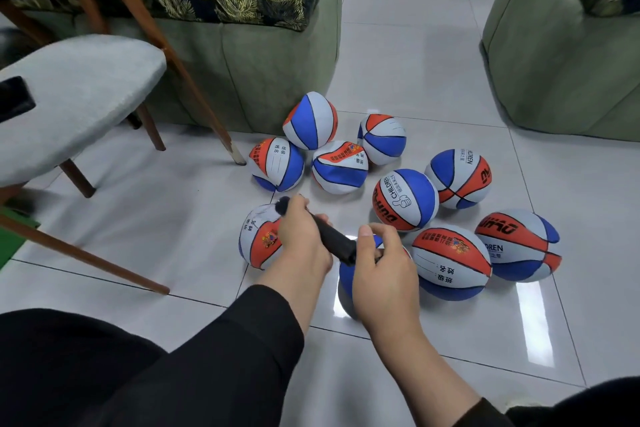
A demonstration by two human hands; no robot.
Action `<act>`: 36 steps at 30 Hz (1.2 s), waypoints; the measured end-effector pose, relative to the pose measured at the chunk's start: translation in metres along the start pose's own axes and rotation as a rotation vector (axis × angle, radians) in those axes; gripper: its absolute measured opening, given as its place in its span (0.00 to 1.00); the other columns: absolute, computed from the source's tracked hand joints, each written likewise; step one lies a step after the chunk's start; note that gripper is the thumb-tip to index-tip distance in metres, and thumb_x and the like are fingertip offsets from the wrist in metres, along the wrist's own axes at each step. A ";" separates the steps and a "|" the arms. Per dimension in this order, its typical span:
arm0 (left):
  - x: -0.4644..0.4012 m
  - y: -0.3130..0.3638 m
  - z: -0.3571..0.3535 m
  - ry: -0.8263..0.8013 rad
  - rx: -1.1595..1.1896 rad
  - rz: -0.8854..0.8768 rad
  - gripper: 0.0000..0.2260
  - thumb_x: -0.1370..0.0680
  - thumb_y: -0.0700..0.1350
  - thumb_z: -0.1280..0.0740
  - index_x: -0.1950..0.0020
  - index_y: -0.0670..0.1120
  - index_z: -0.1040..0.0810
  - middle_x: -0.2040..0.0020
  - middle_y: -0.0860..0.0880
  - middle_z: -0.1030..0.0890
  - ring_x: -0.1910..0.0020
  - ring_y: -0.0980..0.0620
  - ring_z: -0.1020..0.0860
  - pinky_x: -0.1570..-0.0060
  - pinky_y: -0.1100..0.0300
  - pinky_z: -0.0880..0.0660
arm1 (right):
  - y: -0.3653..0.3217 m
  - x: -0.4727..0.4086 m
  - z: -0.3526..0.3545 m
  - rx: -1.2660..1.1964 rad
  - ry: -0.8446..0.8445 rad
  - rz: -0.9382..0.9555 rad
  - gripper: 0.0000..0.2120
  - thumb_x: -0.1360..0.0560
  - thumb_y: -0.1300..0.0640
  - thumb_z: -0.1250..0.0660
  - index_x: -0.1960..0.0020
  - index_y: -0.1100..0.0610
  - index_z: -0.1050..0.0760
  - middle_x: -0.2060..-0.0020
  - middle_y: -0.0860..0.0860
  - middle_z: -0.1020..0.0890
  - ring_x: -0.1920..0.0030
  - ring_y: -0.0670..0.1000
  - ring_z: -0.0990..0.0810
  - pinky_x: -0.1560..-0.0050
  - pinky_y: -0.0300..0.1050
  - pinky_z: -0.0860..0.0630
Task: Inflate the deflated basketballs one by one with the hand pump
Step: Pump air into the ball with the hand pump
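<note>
Left hand (298, 229) grips black pump (332, 239) handle end; right hand (384, 270) curls round, probably steadying barrel tip on basketball (346, 274) beneath, needle hidden. Ball on floor near knees: light, soft, dented, rolls easily; hold near valve

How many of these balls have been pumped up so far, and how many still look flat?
About three look round, like the thumbs-up ball. The left hand grips the pump; the right hand steadies a ball. Several are still dented, like the ball by the sofa.
</note>
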State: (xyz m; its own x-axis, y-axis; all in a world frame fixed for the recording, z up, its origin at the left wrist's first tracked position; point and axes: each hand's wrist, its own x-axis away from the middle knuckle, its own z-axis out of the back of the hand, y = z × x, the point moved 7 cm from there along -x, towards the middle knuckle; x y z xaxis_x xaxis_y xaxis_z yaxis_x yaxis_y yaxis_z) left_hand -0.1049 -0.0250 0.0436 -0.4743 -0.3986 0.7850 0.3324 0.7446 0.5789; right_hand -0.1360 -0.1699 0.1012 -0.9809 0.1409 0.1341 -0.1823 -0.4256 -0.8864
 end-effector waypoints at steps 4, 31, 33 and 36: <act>0.002 -0.005 0.002 -0.019 -0.003 0.020 0.09 0.22 0.49 0.31 0.52 0.44 0.25 0.74 0.50 0.25 0.69 0.51 0.26 0.64 0.59 0.27 | -0.001 0.001 -0.008 0.035 -0.042 -0.001 0.16 0.20 0.38 0.45 0.43 0.46 0.26 0.67 0.47 0.19 0.58 0.50 0.20 0.54 0.53 0.23; -0.016 0.048 0.016 0.040 0.026 -0.050 0.07 0.24 0.48 0.30 0.51 0.47 0.25 0.66 0.48 0.23 0.67 0.51 0.25 0.65 0.58 0.26 | 0.002 0.007 -0.002 -0.067 -0.022 -0.015 0.11 0.18 0.41 0.42 0.50 0.45 0.25 0.72 0.44 0.23 0.68 0.50 0.24 0.63 0.52 0.26; -0.017 0.045 0.013 0.012 0.008 -0.038 0.08 0.24 0.49 0.30 0.51 0.47 0.25 0.66 0.49 0.23 0.67 0.51 0.25 0.65 0.58 0.26 | -0.001 0.008 -0.001 -0.058 -0.022 -0.001 0.10 0.18 0.42 0.42 0.51 0.44 0.26 0.72 0.47 0.23 0.69 0.50 0.25 0.63 0.53 0.26; -0.003 0.015 0.002 -0.024 -0.023 -0.008 0.09 0.23 0.50 0.30 0.49 0.47 0.24 0.68 0.50 0.23 0.66 0.51 0.25 0.62 0.57 0.26 | -0.003 0.005 0.001 -0.052 0.018 0.002 0.11 0.19 0.41 0.44 0.54 0.44 0.28 0.73 0.45 0.23 0.67 0.50 0.24 0.64 0.51 0.27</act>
State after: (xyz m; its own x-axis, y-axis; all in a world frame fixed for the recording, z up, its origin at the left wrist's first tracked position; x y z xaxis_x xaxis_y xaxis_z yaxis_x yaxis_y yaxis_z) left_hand -0.0996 -0.0117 0.0495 -0.4965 -0.3909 0.7751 0.3469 0.7291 0.5899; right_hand -0.1406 -0.1687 0.1053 -0.9799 0.1559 0.1245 -0.1757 -0.3787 -0.9087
